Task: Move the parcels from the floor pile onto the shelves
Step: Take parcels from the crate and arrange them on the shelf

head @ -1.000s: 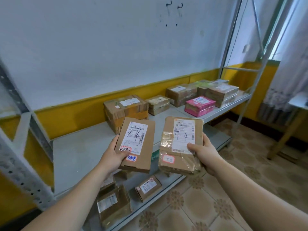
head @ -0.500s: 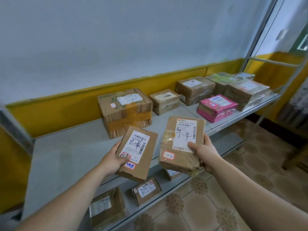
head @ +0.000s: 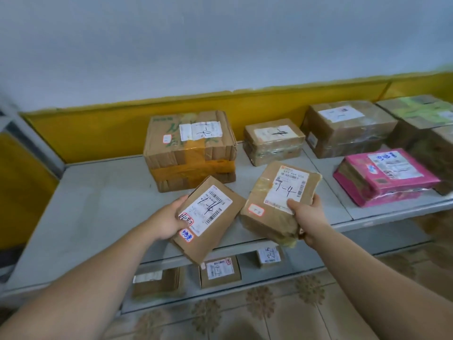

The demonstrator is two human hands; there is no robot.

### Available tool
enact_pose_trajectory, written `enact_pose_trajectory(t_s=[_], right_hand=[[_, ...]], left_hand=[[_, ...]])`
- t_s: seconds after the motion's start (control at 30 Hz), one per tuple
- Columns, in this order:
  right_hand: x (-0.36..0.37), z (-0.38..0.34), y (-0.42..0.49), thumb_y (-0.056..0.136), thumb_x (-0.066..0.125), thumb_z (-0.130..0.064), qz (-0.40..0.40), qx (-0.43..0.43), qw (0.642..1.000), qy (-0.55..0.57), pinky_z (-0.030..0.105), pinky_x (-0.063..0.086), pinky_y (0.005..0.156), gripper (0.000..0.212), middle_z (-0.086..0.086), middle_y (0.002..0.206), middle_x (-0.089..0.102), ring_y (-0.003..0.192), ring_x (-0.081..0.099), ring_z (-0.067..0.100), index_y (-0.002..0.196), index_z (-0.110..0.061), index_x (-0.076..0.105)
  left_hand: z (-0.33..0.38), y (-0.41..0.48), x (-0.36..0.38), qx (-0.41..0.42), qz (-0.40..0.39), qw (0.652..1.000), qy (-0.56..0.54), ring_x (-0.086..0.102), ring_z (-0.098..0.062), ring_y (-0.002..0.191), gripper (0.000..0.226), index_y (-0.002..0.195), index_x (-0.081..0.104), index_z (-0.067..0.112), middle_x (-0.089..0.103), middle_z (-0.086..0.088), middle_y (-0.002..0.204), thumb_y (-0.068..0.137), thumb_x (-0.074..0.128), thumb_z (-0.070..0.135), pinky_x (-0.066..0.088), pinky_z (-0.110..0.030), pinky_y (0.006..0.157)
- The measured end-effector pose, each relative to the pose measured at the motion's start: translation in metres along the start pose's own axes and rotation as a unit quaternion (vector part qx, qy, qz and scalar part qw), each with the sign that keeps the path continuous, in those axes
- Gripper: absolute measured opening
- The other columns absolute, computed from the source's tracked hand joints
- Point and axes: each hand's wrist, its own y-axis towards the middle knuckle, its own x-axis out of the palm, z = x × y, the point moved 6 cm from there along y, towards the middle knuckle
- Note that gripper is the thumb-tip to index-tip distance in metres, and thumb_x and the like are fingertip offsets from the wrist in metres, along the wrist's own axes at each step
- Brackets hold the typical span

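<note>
Two parcels brought in over the shelf [head: 98, 204], neither set down yet.
Since a second ago both have come forward and lower. The left hand [head: 169, 220] grips the flat parcel [head: 215, 231], which overhangs the shelf's front edge. The right hand [head: 307, 217] grips the taped parcel [head: 274, 190]. Fingers [head: 293, 203] are clamped on both. Placing looks imminent; there is bare shelf left of the large box [head: 188, 148].

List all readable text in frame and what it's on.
"7-4": label on right-hand parcel.
"7-4", probably, scrawled over the barcode: left-hand parcel; its red-edged stickers are unreadable.
"7-4": big box at back.
"9-7", probably: small box, bottom centre.
Pink parcel and other labels: too blurred.
</note>
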Motion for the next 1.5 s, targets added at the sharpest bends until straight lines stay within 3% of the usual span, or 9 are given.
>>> enact_pose_trajectory(t_s=[0.13,0.3,0.4,0.5,0.8,1.03,1.13,1.27,1.5], right_hand=[[0.001,0.000,0.020,0.096,0.061,-0.017,0.020,0.016,1.000,-0.018,0.038,0.051,0.068,0.051,0.000,0.117,0.060,0.086,0.060,0.018,0.140,-0.025,0.036],[-0.006,-0.014,0.019,0.090,0.066,-0.026,0.086,-0.086,0.969,-0.217,0.051,0.037,0.110,0.082,0.009,0.154,0.031,0.135,0.040,0.033,0.154,-0.030,0.014],[0.004,-0.032,0.005,0.092,0.060,-0.046,0.020,-0.197,0.877,-0.437,0.045,0.009,0.122,0.078,-0.002,0.165,-0.001,0.151,0.000,0.022,0.155,-0.037,0.016],[0.013,-0.031,-0.001,0.096,0.041,-0.061,-0.062,-0.205,0.780,-0.589,0.045,0.006,0.121,0.066,-0.003,0.166,0.000,0.152,-0.006,0.018,0.154,-0.037,0.021],[0.012,-0.054,0.012,0.092,0.027,-0.072,-0.001,-0.178,0.724,-0.666,0.053,0.021,0.113,0.070,0.006,0.158,0.026,0.144,0.022,0.031,0.151,-0.034,0.027],[-0.004,-0.064,0.047,0.090,0.036,-0.074,-0.193,-0.315,0.596,-0.713,0.046,-0.008,0.119,0.079,-0.003,0.166,-0.010,0.151,-0.014,0.022,0.155,-0.044,0.002],[-0.004,-0.059,0.063,0.087,0.027,-0.079,-0.180,-0.316,0.601,-0.711,0.047,-0.003,0.121,0.081,-0.002,0.166,-0.009,0.151,-0.011,0.025,0.154,-0.045,-0.003],[-0.001,-0.066,0.078,0.089,0.020,-0.078,-0.086,-0.231,0.684,-0.686,0.053,0.002,0.120,0.081,0.005,0.166,-0.001,0.150,-0.003,0.039,0.156,-0.037,0.003],[-0.006,-0.083,0.090,0.086,0.021,-0.081,-0.130,-0.311,0.625,-0.704,0.054,0.002,0.121,0.084,0.004,0.166,-0.003,0.151,-0.008,0.035,0.156,-0.037,0.005]], left_hand=[[0.012,0.000,0.009,-0.026,0.072,0.982,0.173,0.047,-0.023,0.124,0.077,0.151,0.024,0.034,0.040,-0.004,0.144,0.087,0.065,0.045,0.042,-0.042,0.102],[0.023,-0.003,0.054,-0.050,-0.002,0.951,0.306,-0.013,-0.034,0.147,0.118,0.151,-0.007,0.038,-0.017,-0.008,0.160,0.061,0.047,0.091,0.008,-0.064,0.112],[0.018,0.003,0.055,-0.046,-0.017,0.938,0.342,-0.020,-0.036,0.145,0.126,0.150,-0.015,0.038,-0.027,-0.011,0.157,0.056,0.051,0.092,0.001,-0.063,0.114],[0.015,0.008,0.038,-0.005,-0.044,0.928,0.369,-0.020,-0.035,0.146,0.123,0.151,-0.013,0.039,-0.027,-0.013,0.157,0.061,0.059,0.084,-0.004,-0.060,0.116],[0.012,0.011,0.012,-0.011,-0.094,0.921,0.378,-0.020,-0.027,0.147,0.111,0.152,-0.010,0.036,-0.022,-0.003,0.160,0.077,0.069,0.057,-0.003,-0.054,0.119],[0.058,0.002,0.062,-0.016,-0.018,0.964,0.263,-0.014,-0.028,0.148,0.091,0.154,-0.002,0.034,-0.016,0.000,0.162,0.086,0.047,0.070,0.000,-0.056,0.118],[0.092,0.006,0.083,-0.003,0.020,0.979,0.203,-0.006,-0.024,0.149,0.086,0.154,0.003,0.034,-0.007,0.001,0.163,0.088,0.044,0.069,0.006,-0.053,0.119],[0.114,0.014,0.092,-0.007,0.053,0.976,0.211,-0.005,-0.026,0.149,0.081,0.154,0.007,0.035,-0.004,0.002,0.163,0.089,0.045,0.066,0.006,-0.055,0.117],[0.049,0.018,0.075,-0.174,0.083,0.955,0.225,-0.020,-0.037,0.145,0.087,0.153,-0.008,0.036,-0.022,-0.001,0.160,0.084,0.023,0.080,-0.003,-0.070,0.110]])
